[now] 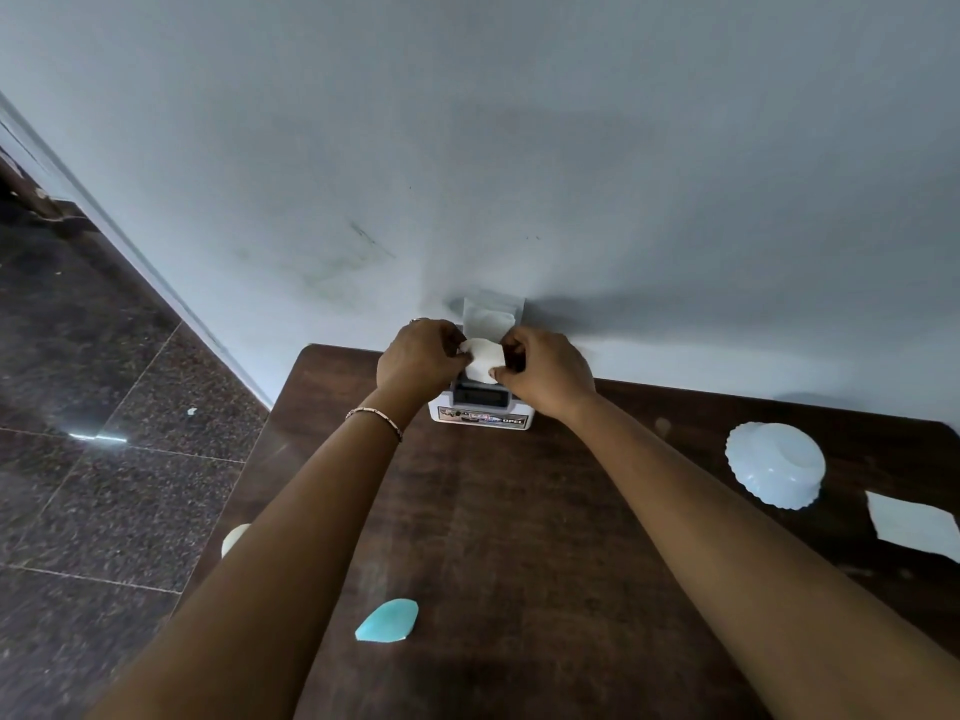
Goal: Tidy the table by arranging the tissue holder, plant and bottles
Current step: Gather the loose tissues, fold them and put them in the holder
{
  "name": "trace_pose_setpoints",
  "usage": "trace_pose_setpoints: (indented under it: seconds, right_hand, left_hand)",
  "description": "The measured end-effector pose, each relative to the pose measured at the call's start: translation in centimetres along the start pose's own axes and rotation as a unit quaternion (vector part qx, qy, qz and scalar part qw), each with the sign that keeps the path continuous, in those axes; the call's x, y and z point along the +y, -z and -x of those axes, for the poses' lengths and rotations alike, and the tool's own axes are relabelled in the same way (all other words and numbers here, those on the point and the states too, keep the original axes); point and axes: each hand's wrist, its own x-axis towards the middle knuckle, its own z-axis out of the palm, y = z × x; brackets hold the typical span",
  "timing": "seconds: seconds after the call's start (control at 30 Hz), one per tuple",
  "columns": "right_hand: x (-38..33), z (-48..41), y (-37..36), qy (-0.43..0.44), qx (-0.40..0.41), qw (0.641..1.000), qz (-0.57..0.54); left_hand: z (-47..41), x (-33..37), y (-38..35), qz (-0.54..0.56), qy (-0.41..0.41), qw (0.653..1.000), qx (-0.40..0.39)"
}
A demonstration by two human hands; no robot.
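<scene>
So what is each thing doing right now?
Tissue holder: upright by the wall, lid open.
Tissue: pinched by both hands above the holder.
Left hand: gripping tissue.
Right hand: gripping tissue.
White bowl: upside down on table.
Blue piece: lying flat.

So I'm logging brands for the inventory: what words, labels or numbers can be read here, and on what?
"OPEL": on the sticker along the front lower edge of the white plastic tissue holder at the wall.
Rest of that sticker, left of "OPEL": too blurred to read.
Dark panel above the sticker: nothing legible.
No other text visible.
</scene>
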Motion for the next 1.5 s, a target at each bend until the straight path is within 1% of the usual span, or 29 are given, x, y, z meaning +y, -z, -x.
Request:
trace_pose_setpoints:
  seconds: [0.1,0.2,0.27,0.33,0.43,0.57,0.67,0.73,0.9,1.03,1.17,1.23,1.33,1.4,1.5]
  right_hand:
    - [0.0,0.1,-0.2,0.007,0.038,0.999,-0.006]
    - [0.4,0.1,-0.4,0.009,0.025,0.999,0.027]
    - [0.6,0.3,-0.6,0.006,0.014,0.999,0.036]
    - [0.8,0.5,-0.6,0.001,0.015,1.000,0.027]
    - [1.1,0.9,-0.1,0.000,0.035,0.999,0.001]
    - [2.0,2.0,1.8,0.000,0.065,0.997,-0.043]
    - [3.4,3.6,3.9,-0.008,0.101,0.992,-0.070]
    - [4.9,5.3,5.7,-0.020,0.125,0.988,-0.083]
    - [11.0,10.5,10.7,-0.080,0.174,0.978,-0.086]
    - [18.0,15.1,14.6,-0.130,0.209,0.966,-0.083]
    - [25.6,20.0,16.8,-0.192,0.227,0.953,-0.055]
    - [28.9,22.0,17.2,-0.212,0.207,0.955,-0.026]
    - [32.8,24.2,17.4,-0.218,0.144,0.965,0.016]
    - [34.4,24.9,17.4,-0.207,0.100,0.972,0.056]
    - [35.3,25.0,17.1,-0.167,0.036,0.979,0.109]
  left_hand:
    - [0.2,0.0,-0.1,-0.003,-0.008,1.000,0.004]
    - [0.4,0.0,-0.2,0.012,-0.016,1.000,0.012]
    - [0.6,0.0,-0.2,-0.002,-0.021,1.000,0.007]
    - [0.9,-0.1,-0.3,-0.006,-0.022,1.000,0.006]
    - [1.3,0.1,-0.3,0.030,-0.029,0.999,0.023]
    - [2.1,1.8,-0.2,0.069,-0.088,0.992,0.052]
    - [3.0,4.6,-0.7,0.085,-0.125,0.985,0.081]
    - [3.9,7.1,-1.8,0.110,-0.141,0.981,0.077]
    - [6.8,13.8,-6.6,0.138,-0.166,0.976,0.030]
    - [10.3,18.7,-11.8,0.186,-0.161,0.968,-0.052]
    - [13.6,22.9,-17.2,0.181,-0.176,0.960,-0.120]
    - [14.9,24.5,-19.6,0.190,-0.176,0.954,-0.154]
    - [16.4,26.0,-22.6,0.186,-0.157,0.948,-0.206]
    - [16.9,26.7,-24.3,0.184,-0.141,0.946,-0.228]
    - [17.2,27.1,-26.0,0.172,-0.119,0.948,-0.239]
